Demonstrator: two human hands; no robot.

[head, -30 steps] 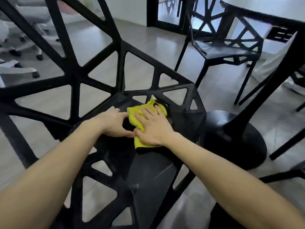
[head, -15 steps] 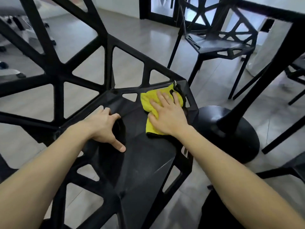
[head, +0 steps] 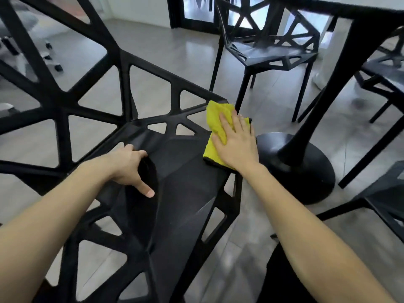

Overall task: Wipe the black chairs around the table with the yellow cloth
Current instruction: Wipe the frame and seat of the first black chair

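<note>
Folded yellow cloth (head: 216, 125), dark-edged, lies flat under right hand (head: 237, 147).

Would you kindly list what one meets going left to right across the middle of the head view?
Left hand resting on the near black chair → yellow cloth → right hand pressing it → table's black base.

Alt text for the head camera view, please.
A person's right hand presses a yellow cloth flat on the right edge of a black chair seat, while the left hand steadies the seat. Another black chair stands beyond, beside a table base.
</note>
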